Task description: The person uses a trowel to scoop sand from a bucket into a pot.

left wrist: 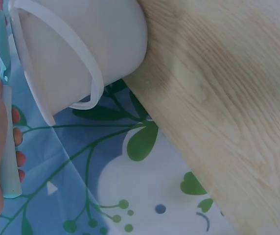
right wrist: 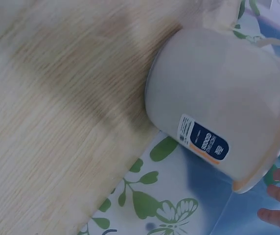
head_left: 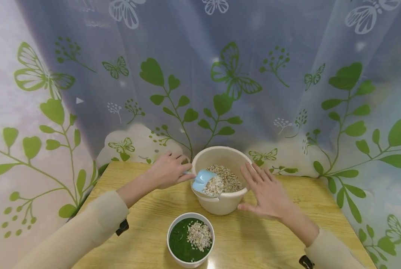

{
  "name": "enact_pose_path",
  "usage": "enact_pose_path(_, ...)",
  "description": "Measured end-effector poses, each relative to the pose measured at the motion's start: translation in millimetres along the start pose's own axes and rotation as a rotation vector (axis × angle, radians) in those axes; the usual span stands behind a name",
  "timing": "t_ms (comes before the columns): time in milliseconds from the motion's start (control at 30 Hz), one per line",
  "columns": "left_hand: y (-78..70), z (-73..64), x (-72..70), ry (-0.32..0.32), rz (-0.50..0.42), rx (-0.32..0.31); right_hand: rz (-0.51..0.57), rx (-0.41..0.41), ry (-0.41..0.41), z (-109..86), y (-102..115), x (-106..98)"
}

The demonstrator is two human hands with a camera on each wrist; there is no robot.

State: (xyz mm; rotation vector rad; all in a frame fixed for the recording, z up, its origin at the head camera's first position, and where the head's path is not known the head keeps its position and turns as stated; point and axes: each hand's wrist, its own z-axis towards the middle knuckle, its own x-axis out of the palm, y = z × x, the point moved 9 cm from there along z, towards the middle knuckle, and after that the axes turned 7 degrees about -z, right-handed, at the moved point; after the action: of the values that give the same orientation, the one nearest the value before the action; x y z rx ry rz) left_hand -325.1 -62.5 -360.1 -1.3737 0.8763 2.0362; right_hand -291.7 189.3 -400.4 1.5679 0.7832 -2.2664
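My left hand [head_left: 168, 170] grips the handle of a light blue scoop [head_left: 201, 178]. The scoop carries pale flakes, like rolled oats, over the near left rim of a cream bucket [head_left: 220, 204]. In the left wrist view, fingers curl round the pale scoop handle [left wrist: 10, 147]. Brownish grain flakes [head_left: 232, 177] lie inside the bucket. My right hand [head_left: 267, 194], fingers straight and spread, is at the bucket's right rim. Nearer to me stands a white bowl [head_left: 191, 265], dark green inside, with a heap of pale flakes [head_left: 199, 236] on its right side.
The wooden table [head_left: 146, 228] carries both containers. A curtain [head_left: 193, 74] printed with leaves and butterflies hangs behind the table's back edge. On the bucket's side, in the right wrist view, is a dark blue label [right wrist: 206, 139]. A white bucket handle [left wrist: 88, 63] hangs down.
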Motion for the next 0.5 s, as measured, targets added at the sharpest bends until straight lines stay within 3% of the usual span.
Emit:
enact_pose_path(267, -8.9, -25.3, -14.4, -0.062, 0.008, 0.065, -0.025, -0.029, -0.033, -16.1, 25.0, -9.1)
enact_pose_path(500, -12.4, -44.7, -16.8, -0.051, 0.005, 0.080, 0.011, -0.042, -0.088, -28.5, 49.5, -18.0)
